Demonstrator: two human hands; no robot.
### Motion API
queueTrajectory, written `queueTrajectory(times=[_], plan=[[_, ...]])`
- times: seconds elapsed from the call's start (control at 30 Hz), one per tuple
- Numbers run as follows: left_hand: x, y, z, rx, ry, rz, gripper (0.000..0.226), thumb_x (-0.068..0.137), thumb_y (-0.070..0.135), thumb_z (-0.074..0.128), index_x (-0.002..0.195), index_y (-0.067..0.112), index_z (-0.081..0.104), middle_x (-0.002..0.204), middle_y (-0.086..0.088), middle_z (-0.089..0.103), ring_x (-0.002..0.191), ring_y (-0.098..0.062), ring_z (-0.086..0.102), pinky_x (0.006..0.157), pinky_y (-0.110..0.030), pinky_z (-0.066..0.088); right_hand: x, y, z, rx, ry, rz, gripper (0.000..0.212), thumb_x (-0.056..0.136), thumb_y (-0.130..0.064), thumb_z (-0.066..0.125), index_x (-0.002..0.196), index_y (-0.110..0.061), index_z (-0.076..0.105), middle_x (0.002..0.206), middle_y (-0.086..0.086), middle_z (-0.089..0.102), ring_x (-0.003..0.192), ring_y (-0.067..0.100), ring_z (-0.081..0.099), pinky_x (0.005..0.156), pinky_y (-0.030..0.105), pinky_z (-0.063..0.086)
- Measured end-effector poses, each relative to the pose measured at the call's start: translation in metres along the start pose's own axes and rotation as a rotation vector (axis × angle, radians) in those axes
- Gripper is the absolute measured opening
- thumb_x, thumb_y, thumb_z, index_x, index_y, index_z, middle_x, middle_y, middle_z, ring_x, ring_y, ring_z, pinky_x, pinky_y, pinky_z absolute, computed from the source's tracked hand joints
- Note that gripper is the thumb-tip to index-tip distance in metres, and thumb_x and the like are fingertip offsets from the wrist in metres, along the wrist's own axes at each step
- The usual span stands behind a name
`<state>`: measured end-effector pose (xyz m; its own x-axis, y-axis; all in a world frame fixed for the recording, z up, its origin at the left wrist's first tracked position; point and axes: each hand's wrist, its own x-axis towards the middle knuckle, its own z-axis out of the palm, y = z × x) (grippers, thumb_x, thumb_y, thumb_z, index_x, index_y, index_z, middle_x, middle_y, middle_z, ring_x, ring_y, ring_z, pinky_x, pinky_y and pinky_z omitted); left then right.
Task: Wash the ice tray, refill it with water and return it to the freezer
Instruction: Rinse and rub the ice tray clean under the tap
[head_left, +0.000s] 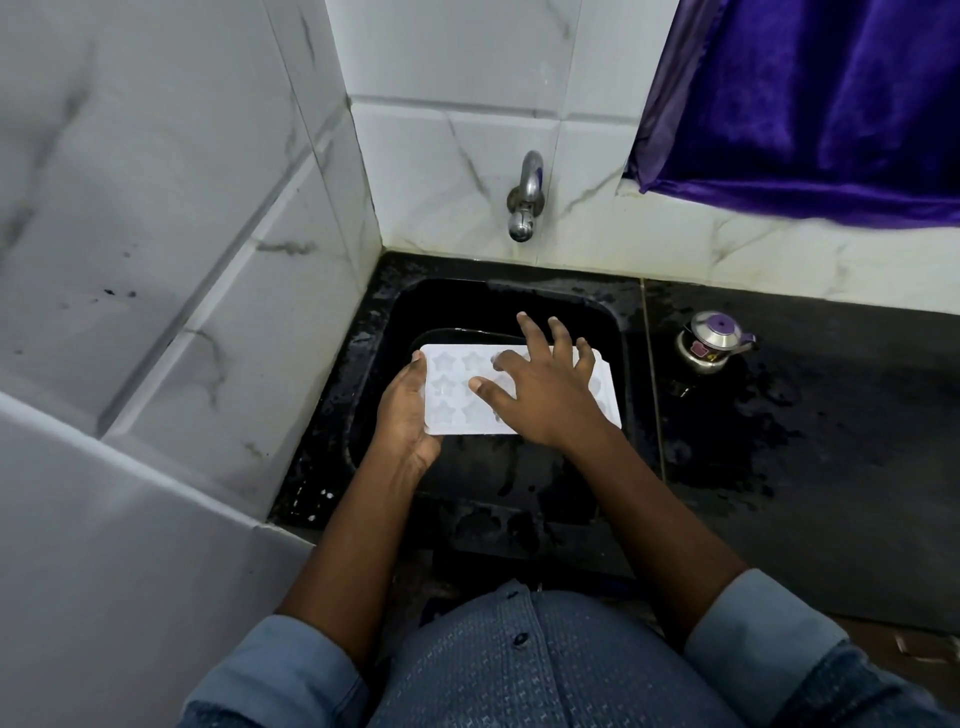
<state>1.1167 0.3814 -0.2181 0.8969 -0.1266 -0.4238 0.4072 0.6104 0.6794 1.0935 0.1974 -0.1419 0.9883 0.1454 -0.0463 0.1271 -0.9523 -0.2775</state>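
A white ice tray (451, 391) with star-shaped cells is held level over the black sink (613, 332). My left hand (408, 410) grips its left end, thumb on the top rim and fingers underneath. My right hand (545, 384) lies flat on the tray's top with fingers spread, covering the middle and right cells. A steel tap (525, 200) sticks out of the tiled wall above the sink; no water runs from it.
A small steel kettle with a purple lid (712, 343) stands on the wet black counter (831, 415) right of the sink. White marble-look tiled walls close in the left and back. A purple curtain (810, 104) hangs at the upper right.
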Motion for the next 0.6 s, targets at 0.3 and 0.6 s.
queueTrajectory(times=[0.3, 0.6], plan=[[0.0015, -0.0013, -0.0044, 0.022, 0.015, 0.006, 0.07, 0.101, 0.053, 0.061, 0.147, 0.001, 0.057, 0.141, -0.029, 0.064, 0.13, -0.05, 0.063, 0.109, -0.073, 0.046, 0.0011, -0.0002, 0.0012, -0.001, -0.016, 0.002, 0.066, 0.097, -0.08, 0.027, 0.135, -0.038, 0.062, 0.176, 0.001, 0.004, 0.16, 0.032, -0.008, 0.123, 0.063, -0.005], [0.0004, -0.0003, -0.0021, 0.027, 0.006, -0.002, 0.068, 0.102, 0.054, 0.059, 0.146, 0.001, 0.058, 0.14, -0.029, 0.065, 0.129, -0.05, 0.064, 0.109, -0.074, 0.045, 0.0, -0.0012, 0.0028, 0.012, 0.007, 0.004, 0.062, 0.099, -0.078, 0.028, 0.132, -0.037, 0.062, 0.175, 0.002, 0.008, 0.16, 0.034, -0.005, 0.122, 0.064, -0.005]])
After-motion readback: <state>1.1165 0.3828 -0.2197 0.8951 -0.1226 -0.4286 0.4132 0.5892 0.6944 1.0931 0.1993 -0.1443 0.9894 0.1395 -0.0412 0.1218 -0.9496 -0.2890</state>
